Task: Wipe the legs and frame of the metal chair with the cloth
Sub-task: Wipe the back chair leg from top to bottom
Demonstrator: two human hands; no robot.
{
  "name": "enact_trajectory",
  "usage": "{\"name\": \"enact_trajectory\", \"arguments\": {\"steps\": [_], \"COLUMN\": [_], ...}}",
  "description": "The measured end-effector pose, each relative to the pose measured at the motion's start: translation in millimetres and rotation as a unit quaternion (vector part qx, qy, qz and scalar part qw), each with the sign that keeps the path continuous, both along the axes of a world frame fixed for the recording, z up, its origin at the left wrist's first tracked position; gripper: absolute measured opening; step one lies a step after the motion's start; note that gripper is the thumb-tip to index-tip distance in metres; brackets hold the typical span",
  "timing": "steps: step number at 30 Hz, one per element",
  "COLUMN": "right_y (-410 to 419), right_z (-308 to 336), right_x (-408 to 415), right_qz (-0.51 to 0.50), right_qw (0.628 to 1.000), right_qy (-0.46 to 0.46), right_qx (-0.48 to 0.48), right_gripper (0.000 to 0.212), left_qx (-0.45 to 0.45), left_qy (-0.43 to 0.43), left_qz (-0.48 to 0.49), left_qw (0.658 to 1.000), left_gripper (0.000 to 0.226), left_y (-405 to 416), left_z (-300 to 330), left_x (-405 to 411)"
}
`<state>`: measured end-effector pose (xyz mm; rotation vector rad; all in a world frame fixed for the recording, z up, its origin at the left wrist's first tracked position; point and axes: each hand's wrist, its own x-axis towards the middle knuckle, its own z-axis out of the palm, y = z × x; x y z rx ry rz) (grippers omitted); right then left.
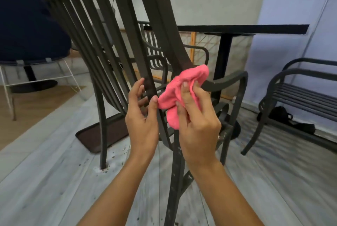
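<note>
The chair [116, 46] stands tilted on the floor [54, 180], its slatted back leaning away to the upper left. The left hand [142, 121] steadies it, fingers [140, 87] wrapped round one dark upright of the back, thumb on the near side. The right hand [197, 127] is clenched on the pink cloth [180, 90], bunched and pressed against the frame where the back upright meets the armrest [226, 81].

As a judgement, the wiping is somewhere in the middle. The upright just above the cloth looks darker, perhaps damp, which suggests that stretch has been done. Below the hands the near leg [177, 171] is speckled with pale marks and grime, and the far leg [103, 134] has dirt round its foot, so the legs look largely left to do. Whether the slats and the far armrest have been cleaned cannot be told.

The floor under the chair is grey, wood-grain planking, scattered with dark crumbs of soil near the far leg; a brown mat [98, 134] lies behind that leg. Beyond the chair stands a black pedestal counter [244, 29] with another chair of the same kind tucked at it. To the chair's right a third one [295, 94] stands against a pale blue wall [295, 15], with a black bag [280, 116] under it.
</note>
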<state>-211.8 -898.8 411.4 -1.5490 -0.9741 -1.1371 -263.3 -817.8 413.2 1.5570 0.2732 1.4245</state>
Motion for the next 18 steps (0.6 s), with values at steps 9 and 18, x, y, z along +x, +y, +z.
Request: {"name": "enact_trajectory", "arguments": {"steps": [9,18], "right_y": [1.9,1.3], "right_z": [-19.3,-36.6], "right_x": [1.7,2.3], "right_qz": [-0.031,-0.004], "right_qw": [0.999,0.999], "right_qy": [-0.02,-0.001], "right_qx": [0.02,0.038], "right_gripper": [0.028,0.03], "left_qx": [-0.018,-0.023], "left_qy": [-0.014,-0.013], "left_qz": [0.014,0.013], "left_qw": [1.0,1.0], "left_gripper": [0.047,0.048], "left_y": [4.4,4.7], "left_z": [0.3,0.5], "left_x": [4.5,3.9]}}
